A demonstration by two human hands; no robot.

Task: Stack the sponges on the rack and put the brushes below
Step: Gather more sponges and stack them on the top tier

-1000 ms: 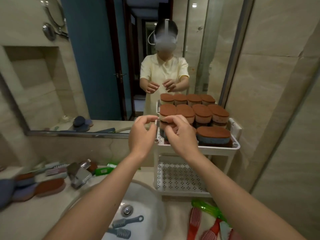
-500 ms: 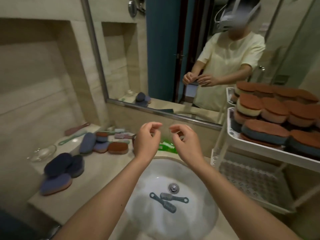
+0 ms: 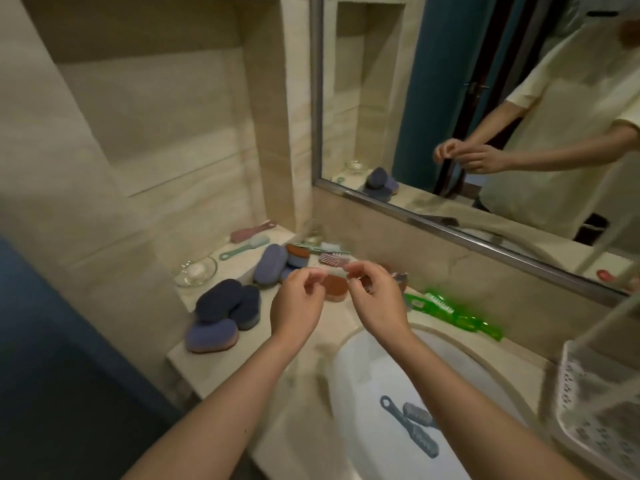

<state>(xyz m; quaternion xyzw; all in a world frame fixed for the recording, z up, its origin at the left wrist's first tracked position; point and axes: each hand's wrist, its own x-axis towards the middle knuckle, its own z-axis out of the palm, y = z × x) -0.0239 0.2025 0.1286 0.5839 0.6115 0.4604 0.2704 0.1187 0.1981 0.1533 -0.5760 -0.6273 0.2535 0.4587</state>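
Note:
My left hand (image 3: 298, 303) and my right hand (image 3: 377, 299) hover side by side above the counter, fingers curled and apart, holding nothing. Just beyond them lies a brown-topped sponge (image 3: 335, 285). Dark blue and purple sponges (image 3: 221, 308) are piled at the counter's left end, and more sponges (image 3: 272, 265) lie further back among small brushes (image 3: 334, 258). Two grey brushes (image 3: 412, 424) lie in the white sink (image 3: 367, 368). A green brush (image 3: 453, 315) rests behind the sink. Only the lower shelf of the white rack (image 3: 595, 407) shows at the right edge.
A glass dish (image 3: 195, 270) sits on the ledge at the left, with a pink brush (image 3: 251, 231) and a pale green brush (image 3: 246, 247) behind it. A mirror (image 3: 485, 98) runs along the wall above the counter. A tiled niche is set into the left wall.
My view has swung left from the rack to the counter's sponges. Both hands came off the rack's stacked sponges and moved left over the counter, empty.

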